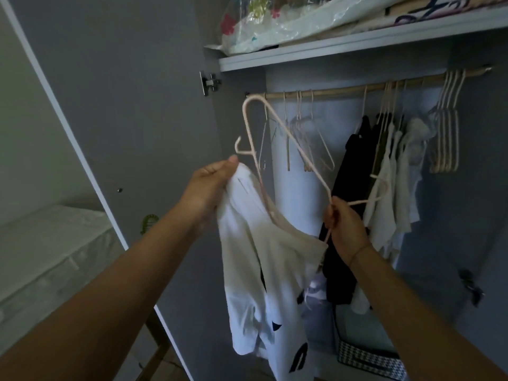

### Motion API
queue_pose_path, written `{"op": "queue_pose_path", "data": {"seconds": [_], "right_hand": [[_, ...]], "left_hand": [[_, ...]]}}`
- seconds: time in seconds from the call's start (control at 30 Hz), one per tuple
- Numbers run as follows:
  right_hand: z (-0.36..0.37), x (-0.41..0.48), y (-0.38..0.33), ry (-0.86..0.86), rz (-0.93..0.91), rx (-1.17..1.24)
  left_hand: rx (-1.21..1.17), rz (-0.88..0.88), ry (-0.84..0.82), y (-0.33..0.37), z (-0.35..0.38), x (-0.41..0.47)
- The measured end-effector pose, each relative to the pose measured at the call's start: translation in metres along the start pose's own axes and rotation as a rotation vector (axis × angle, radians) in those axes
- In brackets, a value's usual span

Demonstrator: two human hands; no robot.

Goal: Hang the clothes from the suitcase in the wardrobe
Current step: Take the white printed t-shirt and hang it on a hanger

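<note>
White shirt point(261, 257) pinched in left grip point(209, 182), right grip point(346, 224) clutching hanger point(302, 156) — rail point(335, 88) gap beyond

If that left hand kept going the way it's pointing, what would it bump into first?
Most likely the pink hanger: its small side hook sits just past the fingertips of the left hand, which holds the white shirt. Depth is unclear.

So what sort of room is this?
Probably a bedroom, at an open wardrobe: a wooden rail with hung clothes and empty hangers, a shelf above, and what looks like a mattress at left.
</note>
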State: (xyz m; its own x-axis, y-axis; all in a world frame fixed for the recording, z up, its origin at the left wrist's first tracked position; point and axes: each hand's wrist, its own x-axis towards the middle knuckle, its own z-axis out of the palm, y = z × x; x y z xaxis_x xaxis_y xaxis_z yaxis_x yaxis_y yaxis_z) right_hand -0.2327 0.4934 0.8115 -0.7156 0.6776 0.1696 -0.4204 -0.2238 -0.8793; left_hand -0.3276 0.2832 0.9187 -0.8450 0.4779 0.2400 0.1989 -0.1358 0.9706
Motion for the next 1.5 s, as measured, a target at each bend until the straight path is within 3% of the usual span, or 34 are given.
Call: {"op": "queue_pose_path", "data": {"seconds": [0.13, 0.27, 0.4, 0.63, 0.77, 0.97, 1.17, 1.3, 1.4, 1.5], "right_hand": [[-0.025, 0.0, 0.002, 0.027, -0.059, -0.32], [-0.043, 0.002, -0.002, -0.055, -0.138, -0.572], [-0.048, 0.004, -0.01, -0.146, -0.118, -0.591], [-0.053, -0.003, -0.015, -0.184, -0.127, -0.631], [-0.055, 0.002, -0.013, -0.186, -0.147, -0.72], [-0.051, 0.009, -0.019, -0.224, -0.18, -0.757], [-0.046, 0.011, -0.028, -0.27, -0.233, -0.944], [-0.034, 0.004, -0.026, -0.342, -0.244, -1.105], [-0.007, 0.001, -0.033, -0.451, -0.294, -1.233], [0.017, 0.004, -0.042, -0.507, -0.354, -1.174]], "left_hand": [[0.11, -0.038, 0.214, -0.02, -0.028, 0.01], [0.115, -0.102, 0.336, -0.042, -0.039, 0.01], [0.035, -0.155, 0.418, -0.051, -0.04, 0.016], [0.048, -0.219, 0.394, -0.049, -0.034, 0.017], [0.003, -0.177, 0.338, -0.051, -0.028, 0.015], [-0.082, -0.124, 0.379, -0.047, -0.029, 0.019], [-0.135, -0.052, 0.411, -0.046, -0.03, 0.017], [-0.003, 0.023, 0.314, -0.042, -0.027, 0.015], [0.313, 0.041, 0.11, -0.036, -0.011, 0.015], [0.484, -0.014, -0.107, -0.045, 0.001, 0.009]]}}
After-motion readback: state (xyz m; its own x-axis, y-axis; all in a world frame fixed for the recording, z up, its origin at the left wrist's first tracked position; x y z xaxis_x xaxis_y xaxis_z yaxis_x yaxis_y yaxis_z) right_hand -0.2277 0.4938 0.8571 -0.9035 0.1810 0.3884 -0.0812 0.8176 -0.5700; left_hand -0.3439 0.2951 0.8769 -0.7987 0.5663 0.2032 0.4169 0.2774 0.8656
